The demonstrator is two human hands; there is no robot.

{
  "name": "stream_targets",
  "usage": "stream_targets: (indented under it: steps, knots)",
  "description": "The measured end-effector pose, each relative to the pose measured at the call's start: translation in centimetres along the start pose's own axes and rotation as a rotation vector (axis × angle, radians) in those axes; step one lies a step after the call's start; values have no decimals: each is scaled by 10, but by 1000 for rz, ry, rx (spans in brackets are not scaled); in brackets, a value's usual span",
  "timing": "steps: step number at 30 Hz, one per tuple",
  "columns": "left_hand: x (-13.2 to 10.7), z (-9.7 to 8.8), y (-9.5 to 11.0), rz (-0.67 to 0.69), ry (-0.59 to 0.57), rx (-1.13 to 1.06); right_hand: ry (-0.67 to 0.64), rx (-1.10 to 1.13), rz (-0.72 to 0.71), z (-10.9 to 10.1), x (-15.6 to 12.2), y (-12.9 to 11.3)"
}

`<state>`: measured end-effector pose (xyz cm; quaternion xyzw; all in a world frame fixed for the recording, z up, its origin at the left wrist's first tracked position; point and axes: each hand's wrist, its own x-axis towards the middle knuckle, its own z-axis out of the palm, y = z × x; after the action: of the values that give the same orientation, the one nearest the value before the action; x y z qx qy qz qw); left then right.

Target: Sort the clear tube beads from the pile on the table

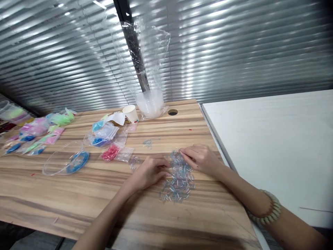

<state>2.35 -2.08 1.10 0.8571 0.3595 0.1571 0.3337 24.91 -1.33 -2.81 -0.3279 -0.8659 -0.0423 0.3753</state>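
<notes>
A loose pile of small clear and bluish tube beads (178, 184) is spread on the wooden table. At the pile's left edge is my left hand (153, 170), its fingers curled and pinched together; whatever may be between the tips is too small to name. Across the pile, my right hand (201, 158) touches the upper right beads with bent fingers, its thumb and index close together. I cannot make out what those fingertips hold. Smaller groups of beads lie nearby: a pinkish group (134, 162) left of my left hand and a bluish group (147, 143) farther back.
Left of the hands lie a bag of red beads (110, 152), a clear container with blue pieces (78, 162) and several colourful bags (36, 126). A paper cup (130, 114) and plastic-wrapped cups (151, 103) stand behind, near a table hole (172, 112). A white table (270, 139) adjoins at right.
</notes>
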Motion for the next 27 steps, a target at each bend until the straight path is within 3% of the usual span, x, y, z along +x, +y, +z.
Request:
stream_targets:
  steps: [5, 12, 19, 27]
  knots:
    - [1, 2, 5, 14, -40, -20, 11, -20, 19, -2, 1, 0]
    - [4, 5, -2, 2, -8, -34, -5, -5, 5, -1, 0, 0]
    - [6, -1, -16, -6, 93, 44, -28, 0, 27, 1, 0, 1]
    - [7, -21, -48, -133, 242, 181, -32, 10, 31, 2, 0, 0]
